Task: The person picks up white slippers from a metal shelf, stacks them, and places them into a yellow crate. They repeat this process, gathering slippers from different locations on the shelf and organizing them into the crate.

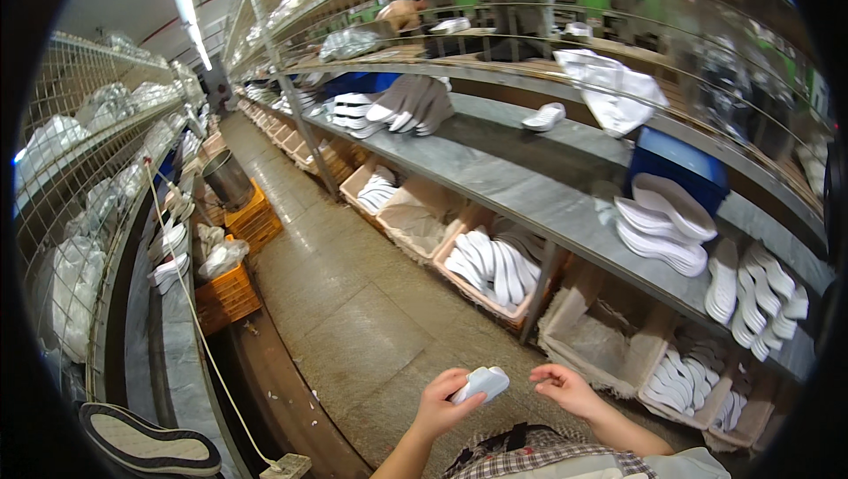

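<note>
Soles point(496, 265) in bin point(477, 296) beneath bench point(495, 174)

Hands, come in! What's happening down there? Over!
Left hand gripping small white object. Right hand empty, apart from it. Orange crates left of aisle.

Held piece point(486, 383) — white, faintly bluish. Garment point(541, 459) — brown-and-pale check. Shoe soles point(658, 245): white. Other soles point(424, 108): grey-brown. Crates point(226, 299): orange. Box point(682, 171): deep blue. Baskets point(587, 360): pinkish beige. Shelf top point(556, 187): grey, marbled with paler streaks. Insole point(148, 440): cream, black border. Far wall point(461, 0): bright green.
</note>
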The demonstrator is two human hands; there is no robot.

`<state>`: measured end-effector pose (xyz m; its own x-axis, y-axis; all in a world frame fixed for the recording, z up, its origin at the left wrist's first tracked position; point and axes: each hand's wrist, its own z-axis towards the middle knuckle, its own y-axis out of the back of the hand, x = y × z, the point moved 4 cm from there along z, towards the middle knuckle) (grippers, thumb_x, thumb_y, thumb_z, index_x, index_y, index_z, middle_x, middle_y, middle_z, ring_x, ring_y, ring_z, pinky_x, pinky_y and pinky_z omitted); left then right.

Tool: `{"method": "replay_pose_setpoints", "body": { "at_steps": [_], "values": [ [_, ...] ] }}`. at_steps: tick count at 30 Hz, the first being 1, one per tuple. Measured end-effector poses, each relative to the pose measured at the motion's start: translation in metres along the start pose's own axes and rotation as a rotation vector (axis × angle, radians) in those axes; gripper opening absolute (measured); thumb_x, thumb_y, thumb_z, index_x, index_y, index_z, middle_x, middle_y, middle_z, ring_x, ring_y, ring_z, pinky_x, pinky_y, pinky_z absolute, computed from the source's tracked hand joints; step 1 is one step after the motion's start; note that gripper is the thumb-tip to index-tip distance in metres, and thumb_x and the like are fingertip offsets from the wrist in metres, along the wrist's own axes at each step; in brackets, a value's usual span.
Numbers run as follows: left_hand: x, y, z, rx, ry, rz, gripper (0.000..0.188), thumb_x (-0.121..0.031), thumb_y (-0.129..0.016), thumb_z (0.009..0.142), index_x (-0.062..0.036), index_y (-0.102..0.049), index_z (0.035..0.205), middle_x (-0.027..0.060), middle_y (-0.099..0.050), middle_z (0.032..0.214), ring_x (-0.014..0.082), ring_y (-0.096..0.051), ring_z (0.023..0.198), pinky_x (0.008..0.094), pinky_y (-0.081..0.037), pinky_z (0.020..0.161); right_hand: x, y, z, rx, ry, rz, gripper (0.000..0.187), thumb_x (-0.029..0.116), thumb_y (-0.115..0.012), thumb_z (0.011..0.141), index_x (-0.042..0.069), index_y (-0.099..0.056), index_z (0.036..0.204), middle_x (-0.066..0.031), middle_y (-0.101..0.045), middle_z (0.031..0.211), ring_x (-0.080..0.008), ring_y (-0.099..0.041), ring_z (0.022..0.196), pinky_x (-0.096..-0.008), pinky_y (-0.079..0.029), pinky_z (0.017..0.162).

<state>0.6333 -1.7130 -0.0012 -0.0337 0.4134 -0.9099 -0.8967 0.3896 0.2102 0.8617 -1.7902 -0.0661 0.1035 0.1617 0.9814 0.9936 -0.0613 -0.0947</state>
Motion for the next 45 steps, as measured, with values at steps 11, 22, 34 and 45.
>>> {"method": "replay_pose_setpoints", "body": {
  "at_steps": [11, 22, 34, 45],
  "values": [
    [0.105, 0.122, 0.058, -0.329, 0.190, 0.019, 0.028, -0.005, -0.076, 0.069, 0.0041, -0.066, 0.093, 0.0066, -0.058, 0.092, 0.0137, -0.054, 0.083, 0.0251, -0.044, 0.070, -0.035, -0.059, 0.222, 0.255, -0.213, -0.104, 0.019, 0.014, -0.060, 0.089, -0.002, -0.064, 0.097, -0.0043, -0.066, 0.087, -0.0082, -0.058, 0.078, -0.0226, -0.046, 0.070],
    [0.184, 0.301, 0.235, -0.592, 0.277, 0.207, 0.024, -0.008, -0.079, 0.067, 0.0042, -0.064, 0.082, 0.0053, -0.054, 0.082, 0.0126, -0.051, 0.072, 0.0238, -0.041, 0.060, 0.003, -0.155, 0.551, 0.408, -0.248, -0.058, 0.017, 0.008, -0.058, 0.087, 0.000, -0.057, 0.102, -0.0051, -0.063, 0.092, -0.0106, -0.057, 0.079, -0.0240, -0.047, 0.071],
    [0.341, 0.575, 0.347, -0.875, 0.297, 0.120, 0.022, 0.000, -0.075, 0.066, 0.0041, -0.063, 0.084, 0.0042, -0.052, 0.082, 0.0122, -0.051, 0.072, 0.0230, -0.041, 0.062, 0.060, -0.441, 0.894, 0.611, 0.070, -0.256, 0.015, 0.012, -0.058, 0.087, 0.001, -0.060, 0.096, -0.0028, -0.063, 0.086, -0.0092, -0.056, 0.080, -0.0237, -0.046, 0.072],
    [0.431, 0.803, 0.528, -0.669, 0.267, 0.218, 0.023, -0.001, -0.077, 0.064, 0.0039, -0.064, 0.082, 0.0072, -0.056, 0.086, 0.0141, -0.054, 0.073, 0.0250, -0.043, 0.061, 0.110, -0.511, 1.224, 0.000, 0.227, -0.389, 0.017, 0.011, -0.060, 0.082, 0.001, -0.061, 0.095, -0.0053, -0.063, 0.081, -0.0119, -0.057, 0.075, -0.0259, -0.047, 0.069]
  ]
}}
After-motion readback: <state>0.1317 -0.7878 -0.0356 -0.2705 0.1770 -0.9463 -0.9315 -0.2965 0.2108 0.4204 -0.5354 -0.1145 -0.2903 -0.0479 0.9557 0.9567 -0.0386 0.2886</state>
